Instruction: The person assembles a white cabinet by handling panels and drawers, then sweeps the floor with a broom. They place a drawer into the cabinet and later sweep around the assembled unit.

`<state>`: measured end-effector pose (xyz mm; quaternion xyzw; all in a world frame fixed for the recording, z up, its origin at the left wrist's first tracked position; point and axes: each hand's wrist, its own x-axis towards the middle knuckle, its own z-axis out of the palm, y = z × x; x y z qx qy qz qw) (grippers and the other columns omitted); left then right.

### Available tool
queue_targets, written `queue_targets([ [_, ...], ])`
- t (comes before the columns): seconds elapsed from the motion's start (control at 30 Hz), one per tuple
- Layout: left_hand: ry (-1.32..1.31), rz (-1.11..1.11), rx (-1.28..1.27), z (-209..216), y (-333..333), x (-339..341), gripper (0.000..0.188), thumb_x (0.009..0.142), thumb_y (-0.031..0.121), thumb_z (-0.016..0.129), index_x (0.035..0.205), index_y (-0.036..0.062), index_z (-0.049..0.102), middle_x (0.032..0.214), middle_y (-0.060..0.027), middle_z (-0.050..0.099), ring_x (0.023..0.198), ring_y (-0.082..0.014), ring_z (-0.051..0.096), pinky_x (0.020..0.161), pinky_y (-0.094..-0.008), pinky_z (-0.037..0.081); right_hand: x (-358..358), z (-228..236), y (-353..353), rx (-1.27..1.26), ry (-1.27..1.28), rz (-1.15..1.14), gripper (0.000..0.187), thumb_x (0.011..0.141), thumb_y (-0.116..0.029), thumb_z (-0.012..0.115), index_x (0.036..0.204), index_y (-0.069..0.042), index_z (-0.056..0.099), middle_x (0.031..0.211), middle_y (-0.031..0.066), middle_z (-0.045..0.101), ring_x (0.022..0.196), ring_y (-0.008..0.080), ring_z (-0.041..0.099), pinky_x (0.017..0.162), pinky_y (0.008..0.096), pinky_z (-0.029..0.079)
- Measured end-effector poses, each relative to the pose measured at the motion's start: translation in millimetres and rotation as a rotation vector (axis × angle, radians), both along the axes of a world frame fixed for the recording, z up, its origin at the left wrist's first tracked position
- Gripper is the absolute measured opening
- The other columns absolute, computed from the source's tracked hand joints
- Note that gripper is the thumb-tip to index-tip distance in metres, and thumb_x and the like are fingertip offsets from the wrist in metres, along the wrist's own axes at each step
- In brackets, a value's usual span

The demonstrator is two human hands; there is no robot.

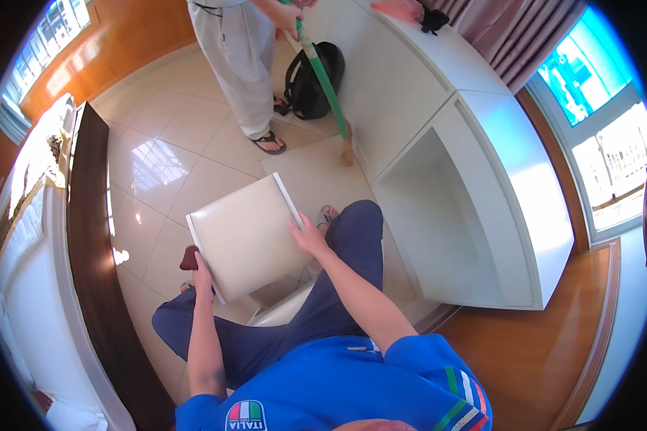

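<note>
Wearer low on the tile floor [151,215], knees spread wide; dark blue trousers [363,241], blue shirt [323,388]. Panel [248,237], cream with white strips down two opposite sides, is between the knees and ahead of the body, lying askew to the view, its far right corner reaching farthest forward. Left hand [203,276] grasps the left strip near its lower end; a cloth [189,258], brownish red, bunches at the fingers of that hand, outside the strip. Right hand [309,235] grasps the right strip toward its lower end, thumb side on the cream face; fingertips underneath cannot be made out. Below the panel, a pale piece [286,307] shows between the thighs, mostly covered. Right of the wearer, white cabinet [402,90] with an open compartment [428,208] facing the panel side. Ahead, a second person in pale trousers [233,65] and black sandals stands holding a green pole [322,75], its brown lower end near the cabinet's base; black bag [328,90] beside, behind the pole. Pink item [399,8] and black item [434,21] on the cabinet top. At left, bed [32,244] with white covering, dark wood side rail [86,215].
</note>
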<state>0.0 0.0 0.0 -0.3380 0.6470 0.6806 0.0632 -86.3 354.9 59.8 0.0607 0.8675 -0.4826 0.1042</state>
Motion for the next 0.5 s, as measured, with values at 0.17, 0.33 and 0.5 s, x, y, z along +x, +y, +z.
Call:
queue_targets([
  [0.17, -0.227, -0.149, 0.289, 40.6, 25.4, 34.3, 0.072, 0.104, 0.065, 0.039, 0.151, 0.0101, 0.042, 0.144, -0.0186, 0.054, 0.128, -0.0359, 0.056, 0.102, -0.0599, 0.047, -34.1, -2.3, 8.9, -0.045, -0.155, -0.100, 0.072, 0.097, -0.052, 0.058, 0.152, -0.008, 0.042, 0.145, 0.0236, 0.055, 0.134, 0.0390, 0.053, 0.111, 0.0445, 0.043],
  [0.33, -0.273, 0.040, 0.622, 27.1, 19.9, 53.5, 0.068, 0.106, 0.065, 0.023, 0.149, 0.0162, 0.043, 0.144, -0.0167, 0.052, 0.120, -0.0445, 0.056, 0.096, -0.0690, 0.043, -21.0, 9.9, -3.0, -0.064, -0.146, -0.134, 0.071, 0.097, -0.050, 0.058, 0.153, -0.010, 0.040, 0.145, 0.0235, 0.055, 0.133, 0.0384, 0.054, 0.110, 0.0443, 0.043],
  [0.5, -0.246, 0.327, 0.763, 19.2, 22.5, 68.9, 0.067, 0.106, 0.063, 0.023, 0.146, 0.0127, 0.043, 0.143, -0.0151, 0.052, 0.106, -0.0426, 0.055, 0.089, -0.0671, 0.046, -10.6, 2.5, 8.0, -0.089, -0.159, -0.142, 0.072, 0.097, -0.052, 0.056, 0.152, -0.006, 0.042, 0.142, 0.0237, 0.057, 0.131, 0.0384, 0.055, 0.110, 0.0441, 0.044],
])
